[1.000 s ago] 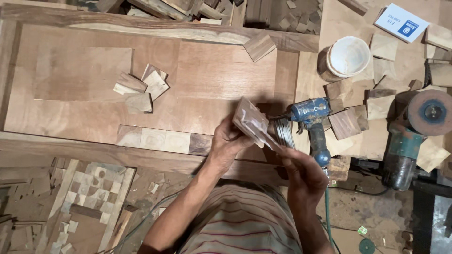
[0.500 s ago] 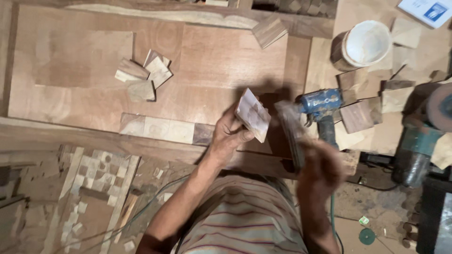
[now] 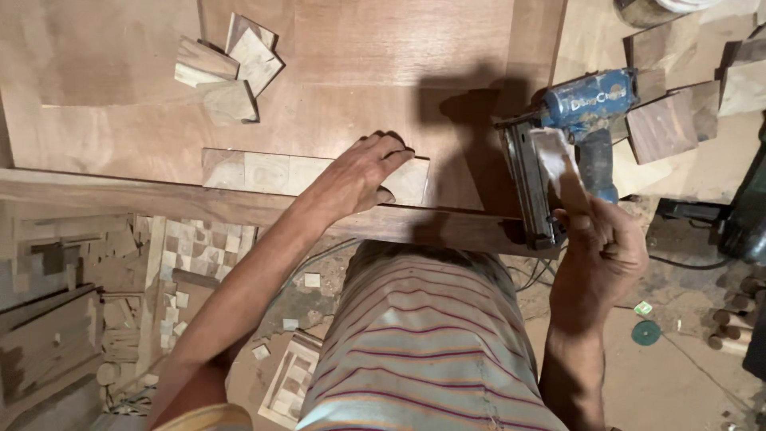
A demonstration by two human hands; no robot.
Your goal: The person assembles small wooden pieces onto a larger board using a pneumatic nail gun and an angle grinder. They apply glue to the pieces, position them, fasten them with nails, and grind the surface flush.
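Left hand (image 3: pixel 363 172) presses flat on the pale square wooden tile row (image 3: pixel 263 169); right hand (image 3: pixel 598 251) pinches a worn sandpaper scrap (image 3: pixel 558 164) beside the blue nail gun (image 3: pixel 578 120) (a bump could knock the gun off the bench edge).

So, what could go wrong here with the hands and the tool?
The left hand presses the last tile in the row of tiles, close to the nail gun; a shot there might hit the fingers. The right hand holds a small wood piece right against the gun, so its grip may slip.
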